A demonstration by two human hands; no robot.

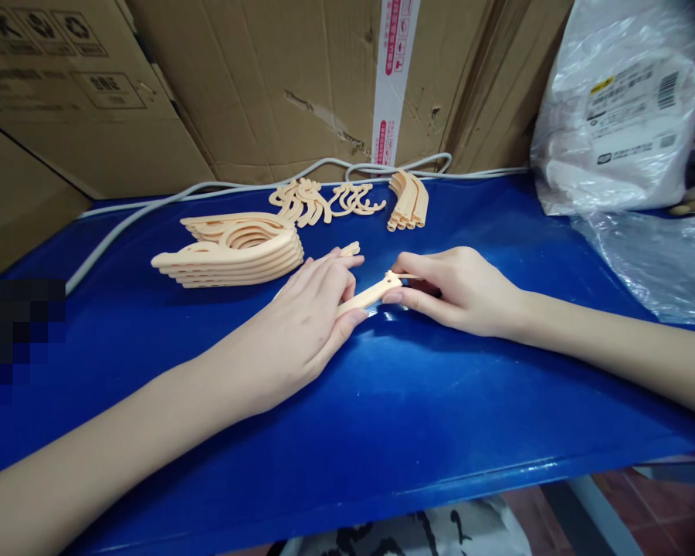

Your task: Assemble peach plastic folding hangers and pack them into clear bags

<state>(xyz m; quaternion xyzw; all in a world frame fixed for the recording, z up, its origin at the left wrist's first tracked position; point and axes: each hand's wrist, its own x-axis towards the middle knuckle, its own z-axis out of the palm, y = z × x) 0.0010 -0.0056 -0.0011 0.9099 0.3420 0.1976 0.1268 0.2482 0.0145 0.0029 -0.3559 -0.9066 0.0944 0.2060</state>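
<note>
My left hand [318, 316] is closed around a beige plastic hanger part [371, 295], held at a slant just above the table. Much of that part lies hidden under my fingers, and a beige end shows beyond them. Thumb and fingers of my right hand [457, 292] pinch at its right end, where a small hole shows. A thin beige piece [408, 276] sticks out there between my right fingers; most of it is hidden. Left of my left hand lies a stack of beige curved hanger pieces [232, 259].
Behind my hands are loose beige hooks [356, 199], more S-shaped pieces [304, 202] and a bundle of curved arms [408, 199]. A white cable [202, 187] runs along the blue table [417, 432]. Cardboard boxes [301, 77] stand behind; a plastic-wrapped package [619, 123] sits at right.
</note>
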